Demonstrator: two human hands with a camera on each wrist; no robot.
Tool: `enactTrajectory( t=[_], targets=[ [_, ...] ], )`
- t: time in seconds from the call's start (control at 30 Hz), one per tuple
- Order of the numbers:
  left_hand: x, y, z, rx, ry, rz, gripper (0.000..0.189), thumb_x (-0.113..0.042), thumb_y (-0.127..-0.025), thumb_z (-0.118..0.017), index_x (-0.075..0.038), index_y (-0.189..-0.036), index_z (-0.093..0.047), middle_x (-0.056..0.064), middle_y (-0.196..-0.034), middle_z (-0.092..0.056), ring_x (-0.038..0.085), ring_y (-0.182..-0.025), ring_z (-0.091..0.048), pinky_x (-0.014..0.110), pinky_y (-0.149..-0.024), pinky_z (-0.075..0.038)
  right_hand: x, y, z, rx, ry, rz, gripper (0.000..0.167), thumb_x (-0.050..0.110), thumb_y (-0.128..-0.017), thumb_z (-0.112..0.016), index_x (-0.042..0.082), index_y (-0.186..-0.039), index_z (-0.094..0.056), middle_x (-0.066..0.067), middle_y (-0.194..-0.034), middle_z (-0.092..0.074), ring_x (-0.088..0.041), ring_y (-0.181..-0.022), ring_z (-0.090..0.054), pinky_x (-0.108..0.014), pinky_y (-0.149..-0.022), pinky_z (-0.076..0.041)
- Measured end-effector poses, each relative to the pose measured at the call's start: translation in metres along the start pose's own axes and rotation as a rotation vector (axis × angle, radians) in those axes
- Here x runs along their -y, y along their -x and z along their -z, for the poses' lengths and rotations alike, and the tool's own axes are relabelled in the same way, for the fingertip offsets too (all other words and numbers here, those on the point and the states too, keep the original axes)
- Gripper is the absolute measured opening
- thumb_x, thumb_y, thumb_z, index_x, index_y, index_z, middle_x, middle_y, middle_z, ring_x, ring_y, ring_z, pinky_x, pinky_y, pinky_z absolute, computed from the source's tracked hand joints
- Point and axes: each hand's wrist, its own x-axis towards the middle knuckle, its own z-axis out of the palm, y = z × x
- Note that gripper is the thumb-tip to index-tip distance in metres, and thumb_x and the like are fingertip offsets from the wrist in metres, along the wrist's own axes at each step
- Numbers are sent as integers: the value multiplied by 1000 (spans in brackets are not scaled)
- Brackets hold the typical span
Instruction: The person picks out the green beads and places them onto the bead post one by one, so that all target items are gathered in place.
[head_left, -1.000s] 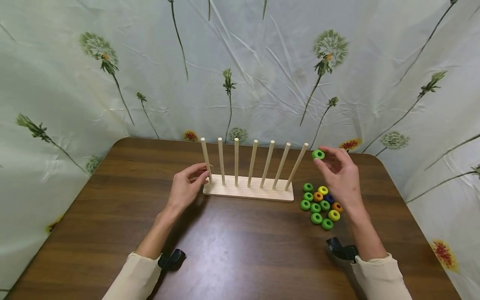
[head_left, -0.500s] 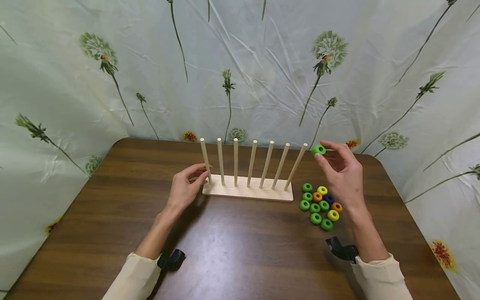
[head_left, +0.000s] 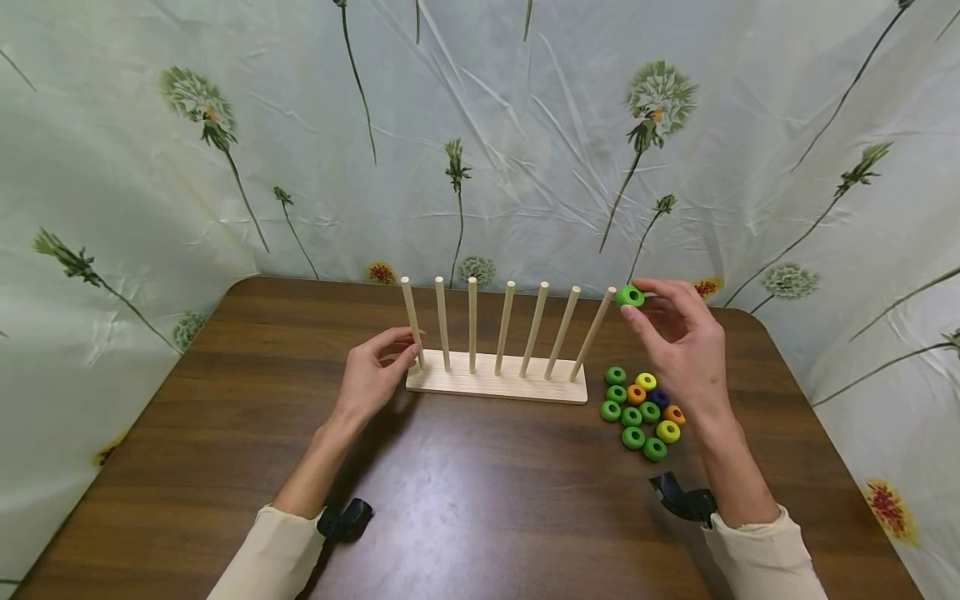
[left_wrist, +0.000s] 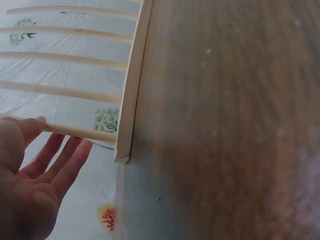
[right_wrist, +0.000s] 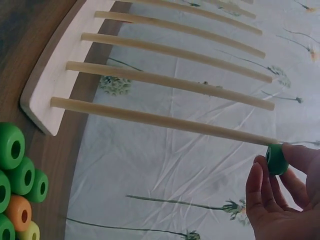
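Observation:
A pale wooden stand (head_left: 495, 385) with a row of upright pegs stands on the table. My left hand (head_left: 371, 375) holds the stand's leftmost peg (left_wrist: 92, 133) low down, between thumb and fingers. A green ring bead (head_left: 622, 294) is pinched in the fingertips of my right hand (head_left: 686, 358). The bead is level with the top of the rightmost peg (head_left: 596, 329), just to its right. In the right wrist view the held bead (right_wrist: 277, 161) appears at the peg's tip; whether they touch I cannot tell. No beads sit on the pegs.
Several loose beads lie right of the stand: green beads (head_left: 632, 437), yellow ones (head_left: 662, 434), orange ones (head_left: 633, 399) and a dark blue one (head_left: 663, 401). The brown table (head_left: 480, 517) ends at a flower-printed cloth (head_left: 300, 150) behind.
My right hand has lifted the green bead slightly, then brought it left, closer to the rightmost peg's top. My left hand stays on the leftmost peg.

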Motion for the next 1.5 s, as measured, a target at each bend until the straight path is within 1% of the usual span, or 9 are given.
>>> enactTrajectory(
  t=[0.2,0.37,0.53,0.63,0.8,0.97,1.07,1.3,1.5],
  targets=[
    [0,0,2,-7,-12,-10,20,-11,-99,-72,-3,-116,-76,19,-113,-79,29,-101,-74,11,-80,-61,7,-3,-3,-23,-26,80,39,-6,-90,-76,3,-128,-71,13,-113,-62,-3,-99,-65,-8,-89,-57],
    [0,0,2,-15,-11,-19,21,-15,-99,-73,-5,-117,-76,16,-114,-79,23,-102,-75,12,-83,-61,12,-4,-7,-29,-47,118,41,-10,-88,-76,2,-127,-71,13,-113,-63,-4,-99,-65,-9,-90,-57],
    [-2,-1,-1,-26,2,-30,21,-15,-98,-74,-5,-117,-77,15,-115,-79,17,-102,-74,15,-86,-61,15,-5,-10,-27,-54,123,42,-10,-88,-77,2,-127,-72,13,-115,-65,-4,-100,-65,-11,-91,-58],
    [-3,-1,-2,-38,29,-50,20,-12,-97,-75,-4,-116,-77,16,-115,-79,18,-101,-74,18,-85,-63,17,-6,-12,-27,-64,127,41,-11,-88,-76,1,-127,-72,13,-116,-66,-4,-103,-65,-11,-92,-58],
    [-3,-1,-4,-60,80,-65,18,-6,-95,-75,1,-112,-77,21,-112,-78,15,-95,-74,19,-82,-65,20,-7,-14,-20,-79,142,41,-12,-87,-76,0,-127,-72,12,-117,-66,-4,-106,-65,-12,-92,-58],
    [-2,-2,-6,-86,84,-92,15,-4,-94,-76,3,-107,-78,23,-103,-76,5,-88,-72,18,-76,-66,24,-9,-13,-8,-71,133,41,-9,-88,-76,3,-127,-72,13,-116,-66,-4,-103,-65,-11,-91,-58],
    [-2,-3,-8,-103,81,-114,14,-4,-94,-76,3,-106,-79,23,-100,-75,3,-84,-71,17,-74,-65,28,-12,-14,5,-83,132,39,-8,-90,-75,2,-128,-72,12,-117,-66,-5,-104,-65,-11,-92,-58],
    [1,-3,-9,-142,72,-133,14,-5,-92,-78,1,-105,-81,22,-96,-76,11,-79,-71,15,-70,-64,35,-19,-21,41,-116,144,38,-7,-91,-74,2,-128,-71,11,-117,-66,-5,-106,-67,-13,-94,-59],
    [2,-3,-7,-131,103,-137,15,-3,-92,-77,3,-106,-80,24,-98,-75,9,-79,-72,14,-71,-63,37,-17,-27,35,-150,167,39,-10,-90,-74,1,-128,-71,8,-116,-67,-6,-105,-68,-16,-96,-60]
  ],
)
